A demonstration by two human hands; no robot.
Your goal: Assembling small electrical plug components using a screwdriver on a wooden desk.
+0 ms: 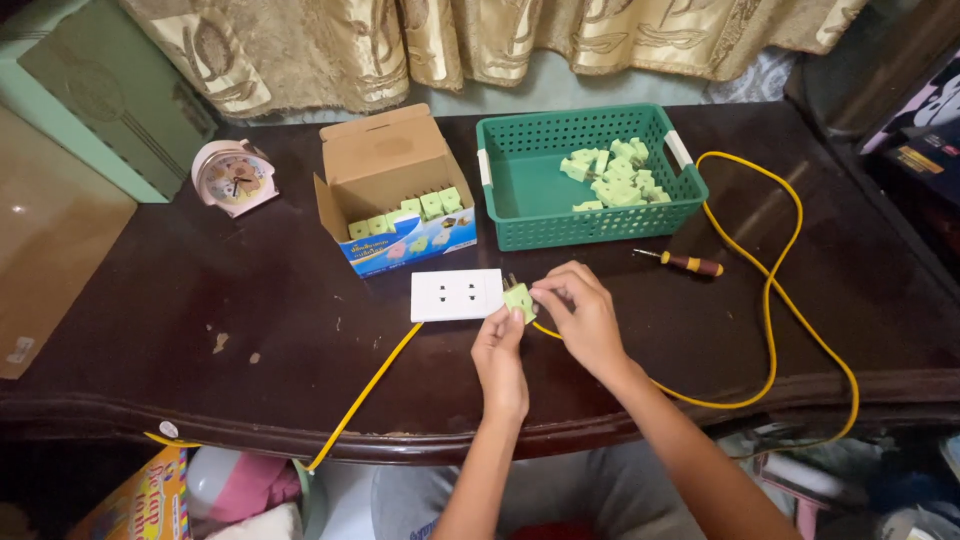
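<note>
Both hands pinch small green plug (519, 299) at right end of white outlet block (457, 295), mid tabletop (200, 300). Left hand (499, 358) fingers underneath, right hand (580, 312) fingers on top. Step: plug at socket. Next likely needs prongs aligned, steady push. Yellow cord (780, 300) trails right.

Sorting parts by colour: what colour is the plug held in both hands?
Pale green plug, seen in the head view.

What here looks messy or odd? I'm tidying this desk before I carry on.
The yellow cord loops loosely across the table and hangs over its front edge. Pale scuffs mark the dark top. Green plugs lie jumbled in the basket.
</note>
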